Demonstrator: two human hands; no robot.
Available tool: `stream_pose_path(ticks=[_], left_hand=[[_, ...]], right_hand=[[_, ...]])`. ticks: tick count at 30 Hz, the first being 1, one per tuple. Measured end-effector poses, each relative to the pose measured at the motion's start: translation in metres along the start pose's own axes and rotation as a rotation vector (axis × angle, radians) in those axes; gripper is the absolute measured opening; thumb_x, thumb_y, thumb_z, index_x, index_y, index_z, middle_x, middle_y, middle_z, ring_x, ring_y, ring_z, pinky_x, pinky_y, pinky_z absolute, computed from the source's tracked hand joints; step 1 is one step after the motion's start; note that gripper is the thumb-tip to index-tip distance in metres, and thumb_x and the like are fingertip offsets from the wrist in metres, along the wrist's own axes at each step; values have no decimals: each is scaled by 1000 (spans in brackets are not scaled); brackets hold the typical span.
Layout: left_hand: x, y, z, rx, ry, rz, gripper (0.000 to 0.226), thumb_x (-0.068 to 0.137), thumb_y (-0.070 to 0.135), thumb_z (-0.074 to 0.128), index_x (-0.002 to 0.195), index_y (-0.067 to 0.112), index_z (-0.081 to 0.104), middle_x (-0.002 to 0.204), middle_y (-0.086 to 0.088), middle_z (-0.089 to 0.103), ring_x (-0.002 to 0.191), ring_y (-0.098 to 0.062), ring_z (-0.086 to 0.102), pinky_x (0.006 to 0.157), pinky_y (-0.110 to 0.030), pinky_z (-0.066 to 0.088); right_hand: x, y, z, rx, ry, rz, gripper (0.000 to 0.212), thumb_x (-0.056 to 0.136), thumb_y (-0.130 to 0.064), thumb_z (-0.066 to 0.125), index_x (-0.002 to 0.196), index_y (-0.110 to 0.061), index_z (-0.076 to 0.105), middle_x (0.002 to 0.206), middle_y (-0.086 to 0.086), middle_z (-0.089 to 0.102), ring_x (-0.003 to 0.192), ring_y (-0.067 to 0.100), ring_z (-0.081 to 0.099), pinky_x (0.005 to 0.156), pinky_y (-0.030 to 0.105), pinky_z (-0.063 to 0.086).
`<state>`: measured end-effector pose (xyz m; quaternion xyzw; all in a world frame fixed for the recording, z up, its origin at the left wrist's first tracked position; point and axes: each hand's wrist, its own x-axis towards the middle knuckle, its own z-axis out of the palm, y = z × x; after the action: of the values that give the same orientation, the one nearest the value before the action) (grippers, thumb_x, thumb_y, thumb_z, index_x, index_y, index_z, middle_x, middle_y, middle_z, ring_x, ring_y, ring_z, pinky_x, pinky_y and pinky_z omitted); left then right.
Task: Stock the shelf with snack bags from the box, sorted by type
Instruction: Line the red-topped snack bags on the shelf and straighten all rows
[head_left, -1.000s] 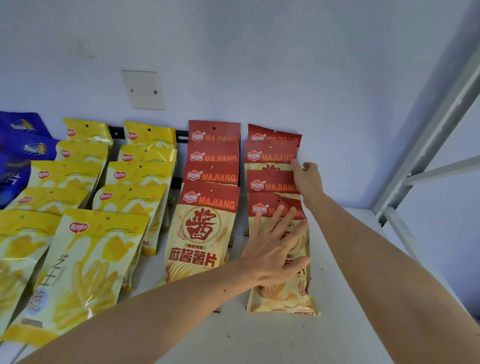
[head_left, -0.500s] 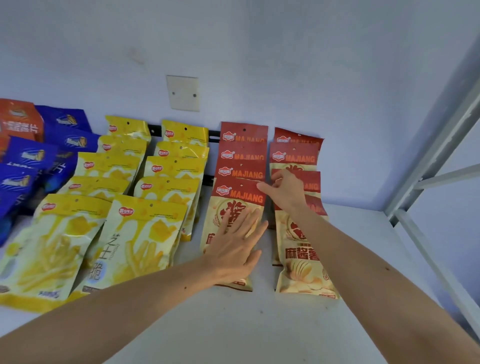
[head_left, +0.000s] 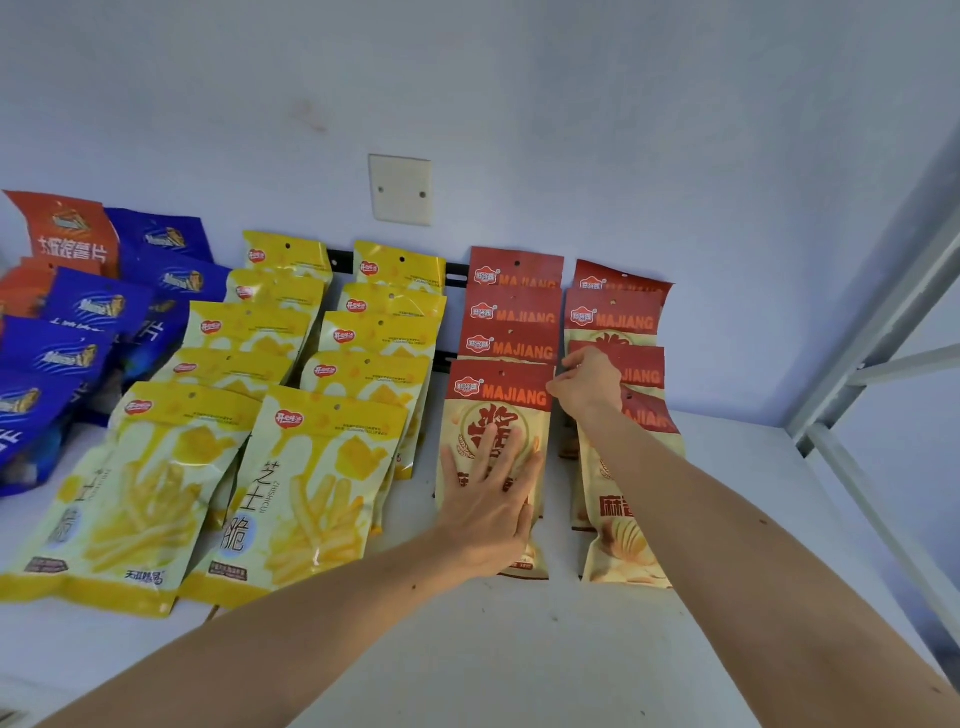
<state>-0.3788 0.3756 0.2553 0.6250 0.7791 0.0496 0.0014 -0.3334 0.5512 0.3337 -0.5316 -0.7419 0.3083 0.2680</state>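
1. Evidently the stocking is far along – the white shelf (head_left: 727, 519) already carries overlapping rows of snack bags, grouped by type, so the sorting looks largely done.
2. Taking the wall plate (head_left: 400, 189) as the landmark: directly below it stand two rows of yellow bags (head_left: 322, 483); below and to its right, two rows of red MAJIANG bags (head_left: 511, 317); far to its left, blue bags (head_left: 93, 306) with a couple of orange bags (head_left: 65, 228) behind them.
3. The left hand (head_left: 493, 499) lies flat with fingers spread on the front red bag (head_left: 496, 415) of the row nearer the plate, pressing it down rather than gripping.
4. The right hand (head_left: 587, 387) reaches to the upper right corner of that same bag, beside the second red row (head_left: 623, 322); its fingers are curled at the bag's edge, but whether they actually pinch it I cannot tell.
5. My judgement: this is tidying – squaring up the red rows, not placing a new bag.
6. The box is out of view, so how many bags remain unstocked cannot be told; bare shelf lies right of the red rows.
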Motion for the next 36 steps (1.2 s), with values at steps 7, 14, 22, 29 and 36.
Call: stream_pose_path(ticks=[7, 14, 22, 29, 36], left_hand=[[0, 0, -1, 8, -9, -2, 63, 98, 46, 14, 149, 35, -20, 157, 2, -31, 140, -28, -36, 107, -68, -18], [-9, -20, -16, 10, 63, -6, 69, 86, 57, -4, 150, 35, -18, 155, 1, -34, 140, -24, -36, 109, -61, -22], [-48, -82, -39, 82, 93, -49, 68, 92, 59, 1, 148, 28, -23, 154, 1, -36, 139, -21, -38, 114, -54, -20], [-88, -154, -44, 99, 37, -6, 79, 89, 64, 8, 153, 23, -14, 155, -2, -33, 141, -23, -35, 118, -48, -14], [-98, -180, -33, 76, -58, 76, 77, 94, 65, 16, 151, 26, -18, 156, -4, -32, 140, -25, -36, 117, -52, -14]], right_hand=[[-2, -2, 3, -31, 50, -34, 35, 86, -26, 71, 115, -18, 53, 110, 3, 64, 99, 21, 64, 79, 37, 55], [-12, -34, 10, 54, 78, -195, 19, 92, -27, 62, 109, -18, 56, 107, 1, 63, 97, 18, 62, 79, 39, 56], [-49, -73, 52, 104, -150, -302, 23, 90, -23, 66, 108, -9, 62, 92, -3, 61, 98, 19, 62, 81, 29, 50], [-96, -97, 92, 2, -318, -157, 67, 91, -36, 66, 135, 6, 38, 132, 21, 52, 121, 36, 52, 93, 43, 44], [-100, -100, 128, 44, -144, 21, 53, 86, -37, 70, 120, -3, 46, 96, 6, 53, 85, 23, 52, 66, 33, 42]])
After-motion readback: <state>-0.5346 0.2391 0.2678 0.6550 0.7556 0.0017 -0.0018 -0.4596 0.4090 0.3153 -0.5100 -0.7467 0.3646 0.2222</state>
